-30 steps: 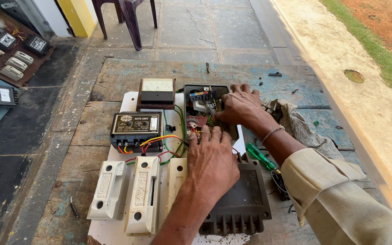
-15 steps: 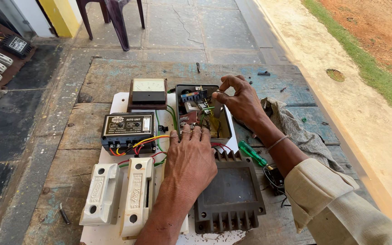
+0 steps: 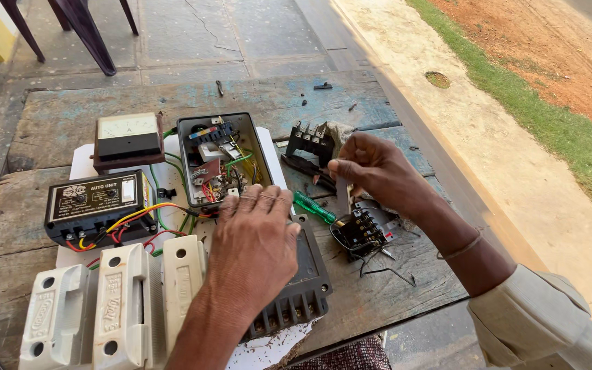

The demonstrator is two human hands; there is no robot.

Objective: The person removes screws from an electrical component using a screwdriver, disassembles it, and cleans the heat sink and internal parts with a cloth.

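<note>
The left hand [image 3: 251,250] lay flat, fingers spread, on a dark ribbed cover [image 3: 299,288] on the desk [image 3: 70,113]. The right hand [image 3: 371,171] pinched something small, too tiny to tell. An open box of wires [image 3: 224,161] sat behind. White fuse blocks [image 3: 107,308] stood beside the left arm.

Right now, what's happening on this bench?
A person is working on electrical parts on a wooden bench. The left hand rests flat on a dark finned cover, fingertips near an open wired box. The right hand is raised above a small black relay, pinching something small. A green screwdriver lies between the hands.
</note>
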